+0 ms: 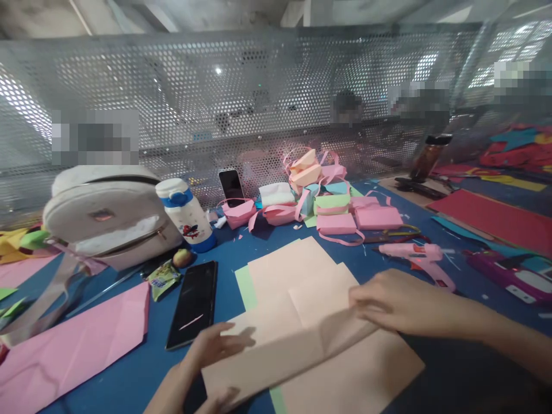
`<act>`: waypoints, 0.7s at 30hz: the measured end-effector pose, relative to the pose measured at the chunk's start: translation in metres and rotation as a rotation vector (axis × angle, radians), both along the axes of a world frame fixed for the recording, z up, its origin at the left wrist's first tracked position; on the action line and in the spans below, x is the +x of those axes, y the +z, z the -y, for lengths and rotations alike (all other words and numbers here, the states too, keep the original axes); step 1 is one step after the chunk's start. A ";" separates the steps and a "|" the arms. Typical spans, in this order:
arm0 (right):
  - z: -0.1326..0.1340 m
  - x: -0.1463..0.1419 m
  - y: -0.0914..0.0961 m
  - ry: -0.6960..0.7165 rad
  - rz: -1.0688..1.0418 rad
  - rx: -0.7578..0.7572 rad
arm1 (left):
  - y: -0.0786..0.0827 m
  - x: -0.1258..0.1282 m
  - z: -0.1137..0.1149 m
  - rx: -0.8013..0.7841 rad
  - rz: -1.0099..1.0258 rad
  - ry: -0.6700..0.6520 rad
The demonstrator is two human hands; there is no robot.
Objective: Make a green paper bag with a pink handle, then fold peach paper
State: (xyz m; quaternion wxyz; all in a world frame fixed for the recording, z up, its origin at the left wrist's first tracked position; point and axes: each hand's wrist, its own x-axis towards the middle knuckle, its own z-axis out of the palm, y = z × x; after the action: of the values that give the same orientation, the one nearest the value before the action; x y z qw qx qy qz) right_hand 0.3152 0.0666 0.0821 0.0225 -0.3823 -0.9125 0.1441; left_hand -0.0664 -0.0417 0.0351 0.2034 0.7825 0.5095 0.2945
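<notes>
A peach paper sheet [276,351] with creases and a folded-over front strip lies before me on more peach and light green paper [245,287]. My right hand [388,302] is closed in a pinch on its right end, fingertips curled over the fold. At the left end, my left hand [207,351] is spread, the thumb near the front corner and the fingers stretched over the back edge. Just beyond that hand is a black phone [194,305]. A pink glue gun [416,256] rests behind my right hand.
Several small paper bags, such as a pink one [379,217], stand at the back. On the left are a white backpack [103,218], a bottle [183,215] and a pink paper sheet [95,348]. A purple device [509,276] and red paper [495,215] lie right. A perforated metal screen [267,86] closes the back.
</notes>
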 end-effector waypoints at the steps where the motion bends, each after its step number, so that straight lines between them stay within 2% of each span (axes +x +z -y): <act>1: -0.006 -0.006 0.000 -0.026 0.010 -0.027 | -0.003 -0.001 0.000 -0.026 0.029 0.068; 3: -0.019 -0.015 -0.002 -0.087 0.009 -0.049 | -0.008 -0.004 -0.005 -0.074 0.079 0.123; 5: -0.029 -0.023 -0.008 -0.138 0.018 -0.015 | -0.011 -0.005 -0.013 -0.051 0.083 0.128; 7: -0.035 -0.028 -0.015 -0.162 0.048 0.038 | -0.007 0.000 -0.022 0.085 -0.043 0.157; 9: -0.038 -0.032 -0.022 -0.154 0.064 0.062 | 0.001 0.013 -0.029 0.310 -0.286 0.159; 10: -0.039 -0.035 -0.025 -0.139 0.062 0.057 | 0.005 0.022 -0.031 0.426 -0.397 0.093; 11: -0.039 -0.037 -0.027 -0.121 0.053 0.050 | 0.008 0.033 -0.032 0.543 -0.482 -0.043; 13: -0.037 -0.042 -0.030 -0.083 0.024 0.071 | 0.007 0.056 -0.034 0.634 -0.636 -0.329; 15: -0.031 -0.047 -0.033 -0.035 -0.020 0.149 | -0.003 0.074 -0.036 0.678 -0.676 -0.451; 18: -0.018 -0.054 -0.043 0.147 -0.109 0.243 | -0.024 0.086 -0.038 0.699 -0.667 -0.482; 21: -0.006 -0.058 -0.057 0.370 -0.155 0.196 | -0.040 0.085 -0.040 0.726 -0.650 -0.426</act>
State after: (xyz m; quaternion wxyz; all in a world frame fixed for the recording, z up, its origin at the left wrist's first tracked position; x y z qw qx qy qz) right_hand 0.2568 0.0721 0.0255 0.1029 -0.1921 -0.9722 0.0856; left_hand 0.0184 -0.0013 -0.0051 -0.1935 0.9396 0.2414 0.1465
